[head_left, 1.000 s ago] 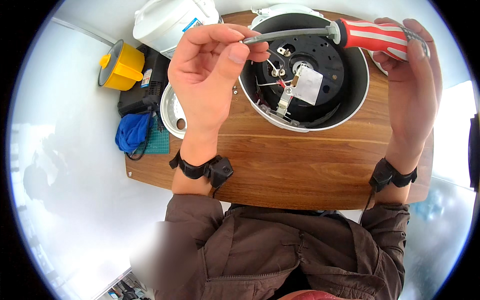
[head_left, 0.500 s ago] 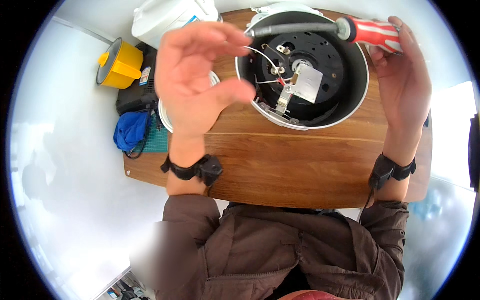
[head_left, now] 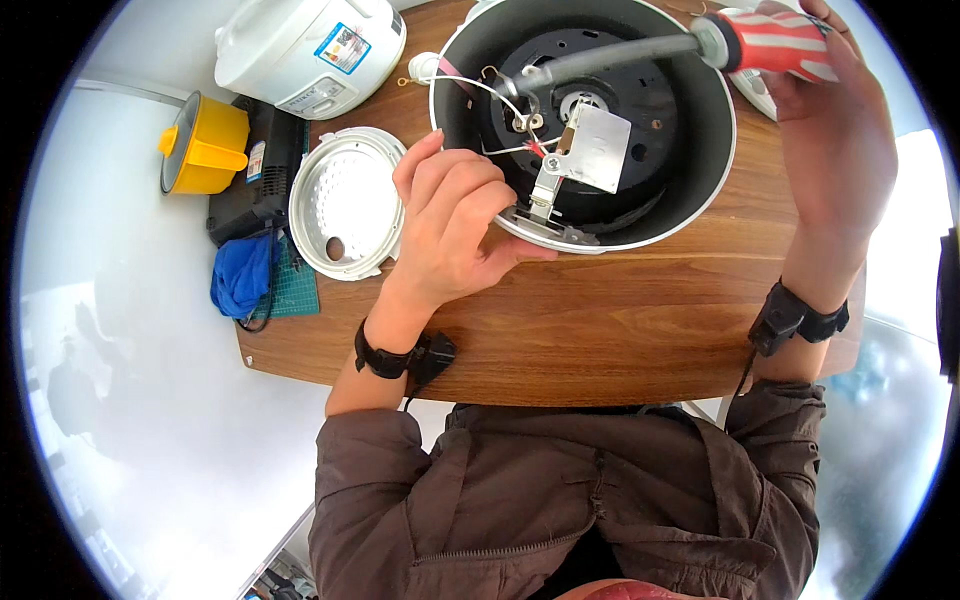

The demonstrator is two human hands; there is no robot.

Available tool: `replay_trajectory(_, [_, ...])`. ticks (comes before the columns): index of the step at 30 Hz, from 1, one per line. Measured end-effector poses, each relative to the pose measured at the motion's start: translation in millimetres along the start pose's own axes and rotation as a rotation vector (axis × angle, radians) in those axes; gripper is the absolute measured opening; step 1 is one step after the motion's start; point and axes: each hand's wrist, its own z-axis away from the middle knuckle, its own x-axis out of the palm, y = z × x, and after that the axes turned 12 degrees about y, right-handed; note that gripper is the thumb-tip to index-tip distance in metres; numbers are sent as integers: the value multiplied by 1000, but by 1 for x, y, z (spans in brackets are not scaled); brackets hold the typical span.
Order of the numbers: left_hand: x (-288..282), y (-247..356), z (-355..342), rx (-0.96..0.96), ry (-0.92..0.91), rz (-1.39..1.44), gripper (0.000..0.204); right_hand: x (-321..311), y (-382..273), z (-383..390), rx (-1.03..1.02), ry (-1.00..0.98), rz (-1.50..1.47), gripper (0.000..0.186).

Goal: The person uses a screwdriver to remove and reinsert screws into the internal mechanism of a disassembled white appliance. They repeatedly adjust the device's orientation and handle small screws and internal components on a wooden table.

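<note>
My right hand (head_left: 832,140) is closed around the red-and-white handle of a screwdriver (head_left: 775,48), its shaft reaching left over an opened rice cooker body (head_left: 715,150). The shaft's tip is over the left part of the cooker, near a white wire (head_left: 465,84). At the near left rim, my left hand (head_left: 455,225) rests with curled fingers and the thumb along the outer wall, gripping the body. Inside are a black base, a silver metal plate (head_left: 600,150) on a bracket, red-ended wires and a few small terminals. Whether the tip touches anything cannot be made out.
Left of the cooker body lies a white perforated round lid (head_left: 310,205). Behind it stands a white rice cooker (head_left: 300,55). Farther left are a yellow handled container (head_left: 218,135), a black case (head_left: 225,215), a blue cloth (head_left: 240,275) and a green mat (head_left: 298,290).
My left hand has come down from above the cooker onto its near left rim, uncovering the perforated lid. My right hand has shifted slightly right, still holding the screwdriver, its shaft now slanting down leftward.
</note>
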Motion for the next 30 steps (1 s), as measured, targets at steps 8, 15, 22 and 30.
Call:
replay_trajectory(8, [11, 7, 18, -27, 128, -53, 48, -44, -1, -23, 246, -183, -16, 48])
replay_trajectory(15, [9, 4, 22, 19, 139, -25, 49, -60, 5, -26, 214, -202, 48, 47])
replay_trajectory(22, [10, 4, 23, 18, 122, -62, 50, -36, 6, -21, -27, -131, 264, 39])
replay_trajectory(30, [9, 10, 20, -4, 93, -143, 42, -19, 6, -17, -192, -77, 431, 31])
